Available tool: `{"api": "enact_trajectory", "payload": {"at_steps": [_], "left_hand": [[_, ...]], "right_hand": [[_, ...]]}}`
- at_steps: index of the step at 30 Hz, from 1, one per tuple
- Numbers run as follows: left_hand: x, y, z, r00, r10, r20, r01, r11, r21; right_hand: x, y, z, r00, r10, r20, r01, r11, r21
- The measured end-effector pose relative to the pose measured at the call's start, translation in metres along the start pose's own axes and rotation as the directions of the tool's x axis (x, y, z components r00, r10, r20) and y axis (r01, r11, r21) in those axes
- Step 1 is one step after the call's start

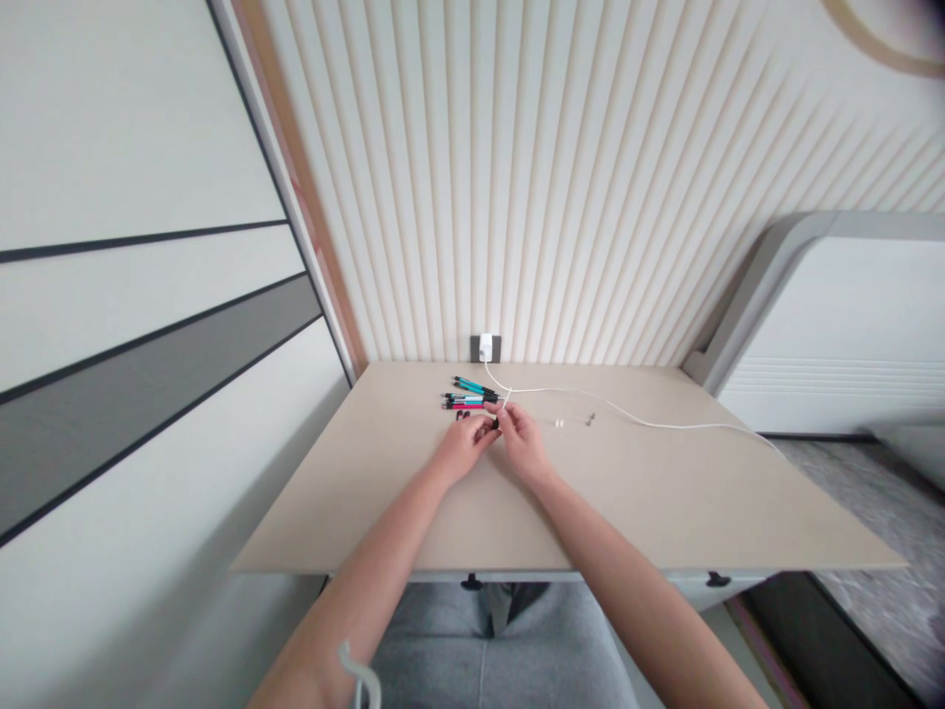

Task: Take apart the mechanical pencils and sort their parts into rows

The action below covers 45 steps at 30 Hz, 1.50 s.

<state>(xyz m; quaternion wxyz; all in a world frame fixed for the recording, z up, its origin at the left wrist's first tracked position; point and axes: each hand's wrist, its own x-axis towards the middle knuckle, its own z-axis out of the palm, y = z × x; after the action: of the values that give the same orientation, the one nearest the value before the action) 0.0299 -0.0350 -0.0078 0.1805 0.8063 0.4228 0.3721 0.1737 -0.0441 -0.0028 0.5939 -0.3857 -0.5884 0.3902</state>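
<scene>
My left hand (464,448) and my right hand (524,445) meet over the middle of the table, fingertips pinched together. Between them shows a small black piece (496,423), mostly covered by the fingers of my left hand. A thin pale strip (506,398) rises from the fingertips of my right hand; whether that hand holds it is unclear. Just beyond lie teal pens (473,385) and a red pen (464,406), grouped with others of their kind. Small dark pieces (463,415) rest beside my left hand.
Small white bits (559,422) and little grey parts (591,419) lie right of my hands on the beige table (650,502). From a white plug (485,347) at the wall, a white cable (627,414) crosses the tabletop rightward. A white cabinet (148,492) stands left.
</scene>
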Motion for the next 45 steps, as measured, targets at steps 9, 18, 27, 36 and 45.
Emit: {"api": "enact_trajectory", "payload": {"at_steps": [9, 18, 27, 36, 45], "left_hand": [[-0.002, -0.003, -0.001, 1.0, -0.012, 0.025, 0.011, 0.999, 0.05], [-0.003, -0.004, -0.004, 1.0, -0.016, 0.022, 0.014, 0.996, 0.092], [-0.004, -0.004, -0.006, 1.0, -0.02, 0.018, 0.018, 0.993, 0.113], [-0.004, -0.005, -0.006, 1.0, -0.012, 0.016, 0.009, 0.991, 0.13], [-0.003, -0.004, -0.006, 1.0, 0.014, 0.024, -0.018, 0.991, 0.136]], "right_hand": [[0.013, 0.0, -0.04, 0.968, 0.016, -0.252, -0.063, 0.982, -0.178], [0.015, 0.011, -0.057, 0.973, 0.065, -0.219, -0.156, 0.891, -0.426], [0.01, 0.015, -0.058, 0.987, 0.158, -0.033, -0.13, 0.662, -0.738], [-0.005, 0.002, -0.049, 0.972, 0.214, 0.096, -0.023, 0.496, -0.868], [-0.014, -0.009, -0.032, 0.958, 0.243, 0.151, 0.038, 0.414, -0.91]]}}
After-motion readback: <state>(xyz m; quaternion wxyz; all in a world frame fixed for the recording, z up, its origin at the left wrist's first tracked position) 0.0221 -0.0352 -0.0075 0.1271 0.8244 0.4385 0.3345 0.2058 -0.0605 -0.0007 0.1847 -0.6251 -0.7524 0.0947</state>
